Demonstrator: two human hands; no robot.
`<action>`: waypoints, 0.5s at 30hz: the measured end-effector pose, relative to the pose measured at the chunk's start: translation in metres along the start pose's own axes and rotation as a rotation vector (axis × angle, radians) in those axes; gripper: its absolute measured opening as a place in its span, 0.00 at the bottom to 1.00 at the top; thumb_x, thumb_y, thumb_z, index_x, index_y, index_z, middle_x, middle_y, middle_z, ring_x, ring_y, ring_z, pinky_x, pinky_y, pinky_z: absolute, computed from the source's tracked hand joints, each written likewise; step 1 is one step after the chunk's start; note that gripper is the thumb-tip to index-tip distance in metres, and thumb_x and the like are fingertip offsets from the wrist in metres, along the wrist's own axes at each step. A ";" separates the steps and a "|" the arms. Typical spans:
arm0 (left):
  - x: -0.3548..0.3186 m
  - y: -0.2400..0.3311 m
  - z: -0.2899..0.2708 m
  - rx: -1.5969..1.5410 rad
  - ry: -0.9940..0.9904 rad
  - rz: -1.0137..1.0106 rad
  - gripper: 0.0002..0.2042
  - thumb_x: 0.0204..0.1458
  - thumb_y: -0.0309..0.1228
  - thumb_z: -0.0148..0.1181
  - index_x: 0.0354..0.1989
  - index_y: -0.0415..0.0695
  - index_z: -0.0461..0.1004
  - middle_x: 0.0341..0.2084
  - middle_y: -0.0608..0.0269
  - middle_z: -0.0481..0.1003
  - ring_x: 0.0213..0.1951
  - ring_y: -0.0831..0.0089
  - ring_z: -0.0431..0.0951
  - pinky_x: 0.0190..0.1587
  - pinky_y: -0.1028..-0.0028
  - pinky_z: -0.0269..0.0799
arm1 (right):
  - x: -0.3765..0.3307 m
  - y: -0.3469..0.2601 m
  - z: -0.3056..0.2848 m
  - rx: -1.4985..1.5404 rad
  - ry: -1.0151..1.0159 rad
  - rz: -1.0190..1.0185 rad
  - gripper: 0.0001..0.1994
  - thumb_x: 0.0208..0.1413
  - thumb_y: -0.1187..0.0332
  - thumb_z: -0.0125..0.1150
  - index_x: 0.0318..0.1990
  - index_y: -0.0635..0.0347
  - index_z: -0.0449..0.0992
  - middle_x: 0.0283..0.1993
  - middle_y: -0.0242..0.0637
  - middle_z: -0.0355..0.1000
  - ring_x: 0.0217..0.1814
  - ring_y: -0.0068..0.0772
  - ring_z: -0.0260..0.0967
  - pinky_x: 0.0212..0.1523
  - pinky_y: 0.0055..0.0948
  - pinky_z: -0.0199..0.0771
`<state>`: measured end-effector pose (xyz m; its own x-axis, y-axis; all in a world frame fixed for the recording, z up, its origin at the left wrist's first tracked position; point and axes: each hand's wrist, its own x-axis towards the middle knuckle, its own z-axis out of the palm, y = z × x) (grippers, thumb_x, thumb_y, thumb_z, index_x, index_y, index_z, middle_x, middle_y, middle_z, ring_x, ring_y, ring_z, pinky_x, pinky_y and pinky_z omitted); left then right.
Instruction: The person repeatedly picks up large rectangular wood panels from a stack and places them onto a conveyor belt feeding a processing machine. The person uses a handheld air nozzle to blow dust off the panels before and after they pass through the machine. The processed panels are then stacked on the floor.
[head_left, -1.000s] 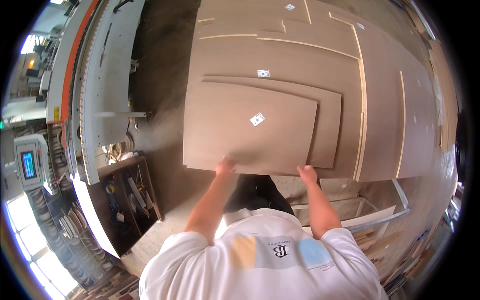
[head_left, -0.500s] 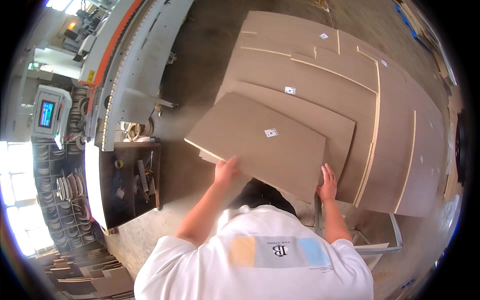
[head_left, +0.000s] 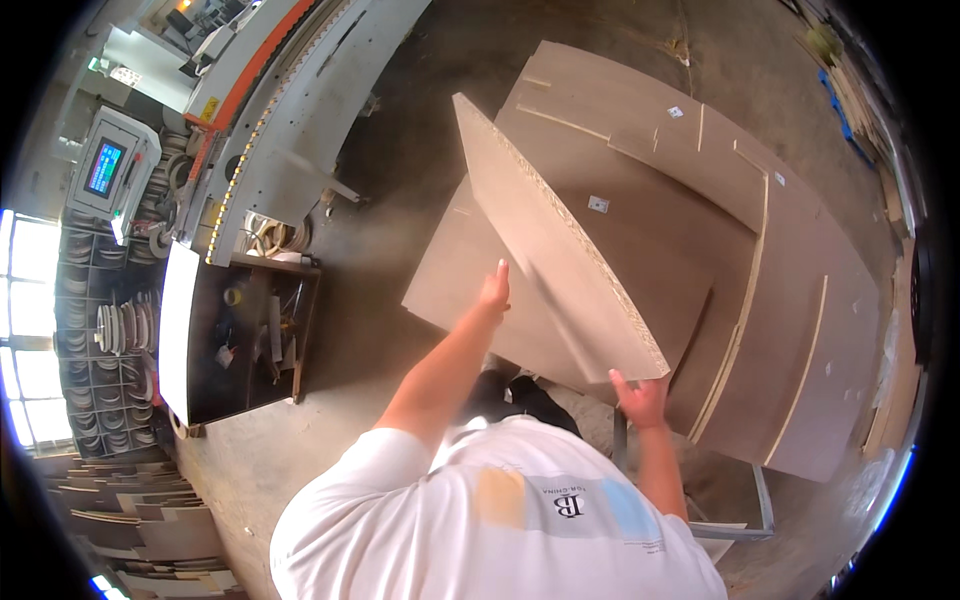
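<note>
A grey-brown particleboard panel stands tilted up on edge, its raw chipboard edge facing up and right. At the panel's near corner my right hand grips it, thumb and fingers around the edge. My left hand is beside the panel's left face, its fingers stretched upward and holding nothing; whether it touches the face I cannot tell. Another flat panel lies beneath, partly hidden by the raised one. Under both is a wide stack of similar panels, with a small white label on one.
A long grey machine with an orange stripe runs along the left, with a control screen beside it. Nearer stands a dark open cabinet holding tools. Rolls of edging fill a wire rack. A metal frame juts out near right.
The top panel, lying nearly flat before, has been tipped up on edge. My left hand has left its near edge and moved up and right; my right hand has shifted slightly nearer.
</note>
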<state>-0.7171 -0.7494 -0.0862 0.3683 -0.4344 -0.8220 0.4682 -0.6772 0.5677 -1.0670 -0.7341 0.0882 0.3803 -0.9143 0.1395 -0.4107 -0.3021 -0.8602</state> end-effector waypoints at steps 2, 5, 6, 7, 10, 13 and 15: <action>0.031 -0.022 0.011 -0.086 -0.025 -0.161 0.41 0.64 0.66 0.45 0.70 0.40 0.60 0.64 0.50 0.68 0.63 0.54 0.70 0.61 0.50 0.70 | -0.001 -0.024 0.014 0.000 -0.046 -0.041 0.16 0.52 0.68 0.73 0.48 0.62 0.82 0.49 0.46 0.81 0.52 0.50 0.79 0.57 0.42 0.75; 0.063 -0.045 0.029 -0.607 -0.213 -0.065 0.43 0.63 0.68 0.44 0.72 0.41 0.58 0.68 0.48 0.66 0.66 0.49 0.68 0.66 0.43 0.64 | -0.006 -0.052 0.031 -0.039 -0.088 0.031 0.16 0.53 0.69 0.72 0.50 0.63 0.82 0.52 0.47 0.80 0.56 0.49 0.77 0.59 0.41 0.74; 0.067 -0.045 0.036 -0.706 -0.262 -0.104 0.44 0.62 0.68 0.44 0.73 0.40 0.58 0.69 0.48 0.65 0.68 0.50 0.66 0.67 0.43 0.63 | -0.007 -0.058 0.036 -0.055 -0.095 0.076 0.16 0.53 0.69 0.71 0.50 0.63 0.82 0.53 0.47 0.79 0.58 0.49 0.76 0.60 0.41 0.73; 0.063 -0.044 0.035 -0.804 -0.295 -0.139 0.45 0.62 0.69 0.44 0.73 0.40 0.58 0.70 0.49 0.64 0.70 0.51 0.65 0.69 0.44 0.61 | -0.010 -0.065 0.039 -0.124 -0.071 0.024 0.16 0.53 0.69 0.71 0.50 0.63 0.82 0.54 0.47 0.79 0.58 0.50 0.76 0.60 0.41 0.73; 0.022 -0.022 0.031 -1.027 -0.320 -0.154 0.45 0.60 0.70 0.46 0.73 0.44 0.59 0.70 0.51 0.64 0.71 0.53 0.64 0.71 0.44 0.59 | -0.011 -0.084 0.045 -0.243 -0.022 -0.097 0.16 0.53 0.70 0.70 0.50 0.63 0.82 0.55 0.46 0.79 0.61 0.49 0.74 0.62 0.41 0.71; -0.011 -0.015 -0.026 -1.137 -0.369 -0.126 0.44 0.59 0.70 0.48 0.75 0.48 0.58 0.72 0.53 0.62 0.72 0.53 0.62 0.72 0.44 0.56 | -0.019 -0.102 0.041 -0.177 -0.087 -0.019 0.15 0.54 0.71 0.69 0.50 0.65 0.81 0.55 0.43 0.79 0.60 0.47 0.74 0.64 0.43 0.68; -0.022 -0.009 -0.075 -1.198 -0.427 -0.070 0.45 0.59 0.71 0.48 0.75 0.50 0.56 0.74 0.55 0.59 0.73 0.54 0.60 0.73 0.45 0.54 | -0.030 -0.099 0.050 -0.034 -0.079 0.050 0.18 0.58 0.67 0.67 0.54 0.67 0.78 0.58 0.43 0.76 0.62 0.45 0.72 0.65 0.43 0.67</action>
<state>-0.6693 -0.6891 -0.0704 0.1307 -0.7266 -0.6745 0.9877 0.1541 0.0254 -0.9963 -0.6629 0.1441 0.4227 -0.9045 0.0567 -0.4580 -0.2672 -0.8479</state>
